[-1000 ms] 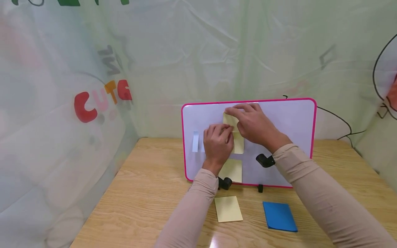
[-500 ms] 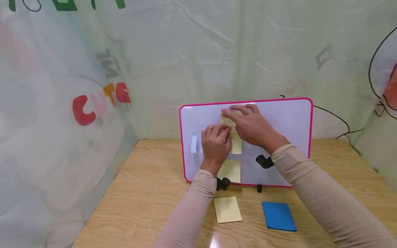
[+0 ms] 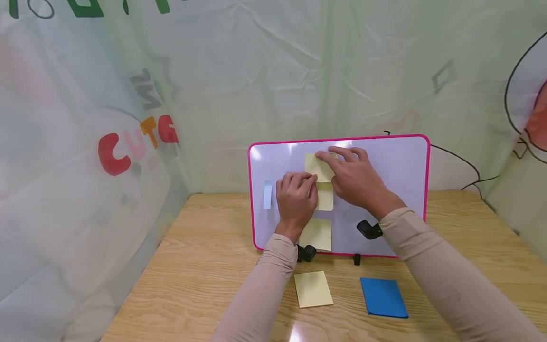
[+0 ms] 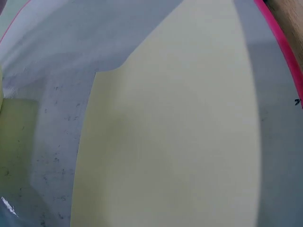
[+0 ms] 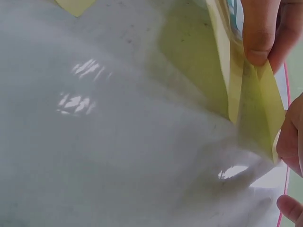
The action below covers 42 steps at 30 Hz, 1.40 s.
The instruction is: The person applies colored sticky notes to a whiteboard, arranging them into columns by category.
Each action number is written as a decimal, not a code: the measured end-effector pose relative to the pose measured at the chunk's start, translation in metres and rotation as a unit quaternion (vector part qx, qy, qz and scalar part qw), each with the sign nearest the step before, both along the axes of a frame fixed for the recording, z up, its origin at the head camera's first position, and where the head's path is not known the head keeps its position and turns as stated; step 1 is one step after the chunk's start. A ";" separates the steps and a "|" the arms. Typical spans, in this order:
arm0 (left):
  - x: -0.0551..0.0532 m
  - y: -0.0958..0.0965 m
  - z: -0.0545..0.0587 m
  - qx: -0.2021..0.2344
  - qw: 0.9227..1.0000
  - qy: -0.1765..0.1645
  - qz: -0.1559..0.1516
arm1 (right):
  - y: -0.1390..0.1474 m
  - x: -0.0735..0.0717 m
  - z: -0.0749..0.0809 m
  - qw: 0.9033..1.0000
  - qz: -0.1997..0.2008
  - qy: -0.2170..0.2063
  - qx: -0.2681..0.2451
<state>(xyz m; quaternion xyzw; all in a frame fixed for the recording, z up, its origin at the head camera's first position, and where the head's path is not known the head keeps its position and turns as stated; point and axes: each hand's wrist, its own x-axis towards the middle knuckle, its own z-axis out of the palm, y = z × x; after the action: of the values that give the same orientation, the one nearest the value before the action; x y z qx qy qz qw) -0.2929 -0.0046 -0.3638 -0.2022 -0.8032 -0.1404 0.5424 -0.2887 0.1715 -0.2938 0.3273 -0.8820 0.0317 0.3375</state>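
A whiteboard point(image 3: 384, 175) with a pink rim stands on the table. My left hand point(image 3: 297, 199) pinches the lower left part of a pale yellow sticky note point(image 3: 314, 165) between thumb and finger; the right wrist view has this note point(image 5: 258, 101) bent away from the board. At its upper edge, my right hand point(image 3: 356, 178) touches the note with the index finger, the other fingers loosely spread. A second yellow note point(image 3: 325, 199) shows just below, partly behind the left hand. Lower down is a third yellow note point(image 3: 318, 235), large in the left wrist view.
A narrow light blue strip point(image 3: 267, 194) is stuck on the board's left side. In front of the board lie a yellow sticky note pad point(image 3: 313, 289) and a blue pad point(image 3: 384, 298) on the wooden table point(image 3: 192, 266). A printed curtain point(image 3: 256, 85) hangs behind.
My right hand has shifted a little to the right along the upper note's top, uncovering more of it. The left hand keeps its hold in nearly the same place.
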 end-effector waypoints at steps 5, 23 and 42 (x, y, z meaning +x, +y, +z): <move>0.000 0.000 0.000 -0.002 1.000 -0.002 0.001 | 0.005 0.005 -0.002 1.000 -0.016 -0.006 -0.007; 0.006 -0.002 0.000 -0.001 1.000 -0.008 -0.005 | 0.025 0.017 -0.013 0.997 -0.043 0.003 -0.059; 0.017 -0.010 -0.001 -0.011 1.000 -0.008 -0.021 | 0.028 0.035 -0.020 0.993 -0.015 0.023 -0.113</move>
<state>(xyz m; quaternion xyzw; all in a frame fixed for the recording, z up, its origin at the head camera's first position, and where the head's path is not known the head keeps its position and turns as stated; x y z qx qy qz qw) -0.2755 -0.0146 -0.3651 -0.2241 -0.8046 -0.1442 0.5306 -0.2533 0.1998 -0.3140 0.2748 -0.8694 0.1190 0.3930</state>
